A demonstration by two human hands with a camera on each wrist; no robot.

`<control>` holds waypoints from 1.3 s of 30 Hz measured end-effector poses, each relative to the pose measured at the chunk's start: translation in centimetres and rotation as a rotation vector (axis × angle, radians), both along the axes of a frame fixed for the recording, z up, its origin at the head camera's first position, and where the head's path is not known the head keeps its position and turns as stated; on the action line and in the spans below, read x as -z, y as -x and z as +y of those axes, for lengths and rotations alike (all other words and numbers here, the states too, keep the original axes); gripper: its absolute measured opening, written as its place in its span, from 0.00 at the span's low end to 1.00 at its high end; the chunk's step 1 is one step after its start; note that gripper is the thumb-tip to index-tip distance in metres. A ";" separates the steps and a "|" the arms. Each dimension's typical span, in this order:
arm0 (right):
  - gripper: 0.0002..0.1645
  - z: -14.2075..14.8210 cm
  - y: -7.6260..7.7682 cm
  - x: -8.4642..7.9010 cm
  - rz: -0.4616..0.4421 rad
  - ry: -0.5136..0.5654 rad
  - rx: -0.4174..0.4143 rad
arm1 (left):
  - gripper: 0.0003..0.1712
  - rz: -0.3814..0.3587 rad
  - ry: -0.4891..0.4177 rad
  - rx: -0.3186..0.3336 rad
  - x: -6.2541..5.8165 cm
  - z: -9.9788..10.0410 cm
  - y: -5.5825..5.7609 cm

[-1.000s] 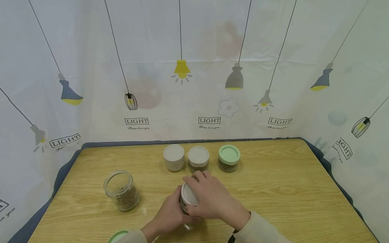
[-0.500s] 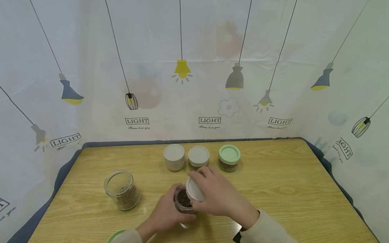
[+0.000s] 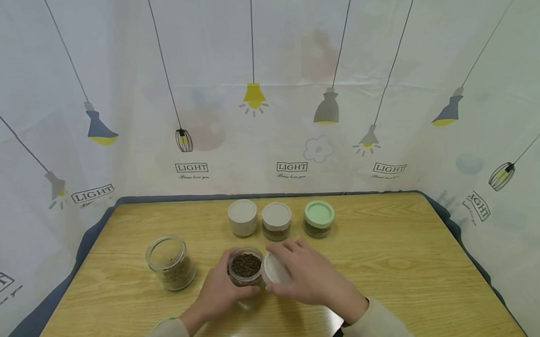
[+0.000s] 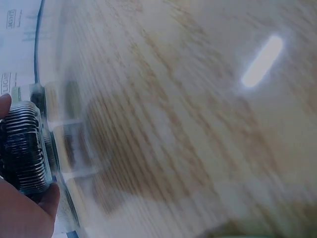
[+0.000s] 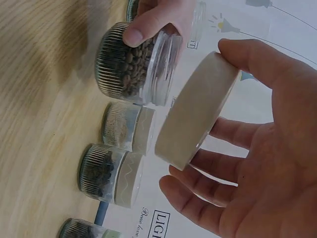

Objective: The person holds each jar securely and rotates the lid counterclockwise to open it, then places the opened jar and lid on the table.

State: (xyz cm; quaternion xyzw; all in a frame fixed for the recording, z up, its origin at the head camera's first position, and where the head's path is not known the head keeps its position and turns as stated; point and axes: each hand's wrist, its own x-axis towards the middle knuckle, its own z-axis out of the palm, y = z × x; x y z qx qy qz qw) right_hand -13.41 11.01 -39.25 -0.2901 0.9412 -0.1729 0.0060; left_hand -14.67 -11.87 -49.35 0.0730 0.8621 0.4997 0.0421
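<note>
My left hand (image 3: 221,291) grips a ribbed glass jar (image 3: 246,271) of dark brown beans, its mouth uncovered; in the right wrist view the beans (image 5: 136,67) show through the glass and the thumb lies across its side. Just right of the jar's rim, my right hand (image 3: 311,276) holds a white lid (image 3: 275,270) by its edge, tilted and apart from the jar. The right wrist view has the lid (image 5: 198,111) between thumb and fingers. In the left wrist view only part of the jar (image 4: 24,148) shows at the left edge.
An uncovered glass jar (image 3: 171,263) with brown contents stands at the left. Along the back are two white-lidded jars (image 3: 242,218) (image 3: 276,222) and a green-lidded jar (image 3: 318,219). A green lid (image 3: 165,321) lies mostly behind the left sleeve on the wooden table (image 3: 411,262).
The white lid has come off the bean jar in my right hand, which moved slightly right. My left hand has drawn the jar to the left, baring the beans.
</note>
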 end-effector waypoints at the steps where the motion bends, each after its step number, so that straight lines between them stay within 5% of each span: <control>1: 0.43 0.0 0.0 0.2 0.007 -0.011 -0.009 | 0.52 0.004 -0.006 -0.010 0.0 -0.1 0.0; 16: 0.44 -0.5 -0.6 3.2 -0.055 -0.042 -0.105 | 0.53 0.034 0.001 -0.142 -0.1 -1.8 0.1; 32: 0.42 -3.2 -1.6 5.0 -0.033 -0.068 -0.192 | 0.55 0.016 0.058 -0.190 -0.1 -2.8 0.4; 39: 0.46 -4.0 -1.9 5.2 -0.122 -0.036 -0.209 | 0.55 0.007 0.069 -0.193 -0.2 -3.0 0.5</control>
